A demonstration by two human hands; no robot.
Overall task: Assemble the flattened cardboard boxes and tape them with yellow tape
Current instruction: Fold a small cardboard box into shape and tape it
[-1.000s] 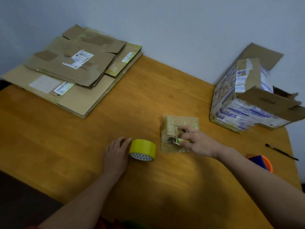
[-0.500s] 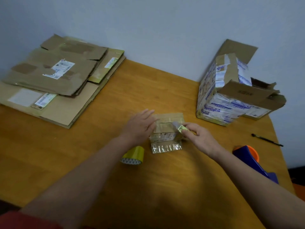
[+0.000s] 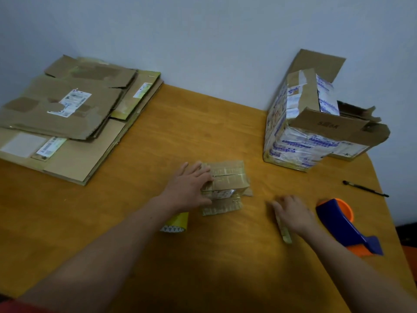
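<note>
Bracing left hand (image 3: pixel 191 188): fingers straight and spread over the top left of the small brown cardboard box (image 3: pixel 228 177), thumb against its front face.
Right hand (image 3: pixel 291 214): palm down on the table, right of the small box, over a narrow tan strip (image 3: pixel 285 233); too blurred to tell whether the fingers pinch the strip.
Yellow tape roll (image 3: pixel 177 222): near the small box's front left corner, partly hidden by the left forearm.
Blue and orange tape dispenser (image 3: pixel 338 220): farther right of the small box, beyond the right hand.
Thin black pen (image 3: pixel 365 189): right of the small box, behind the dispenser.
Tall printed carton with open flaps (image 3: pixel 300 132): behind and right of the small box.
Stack of flattened cardboard boxes (image 3: pixel 67 118): well to the left and behind.
Orange-brown wooden table (image 3: pixel 158 143): under everything.
</note>
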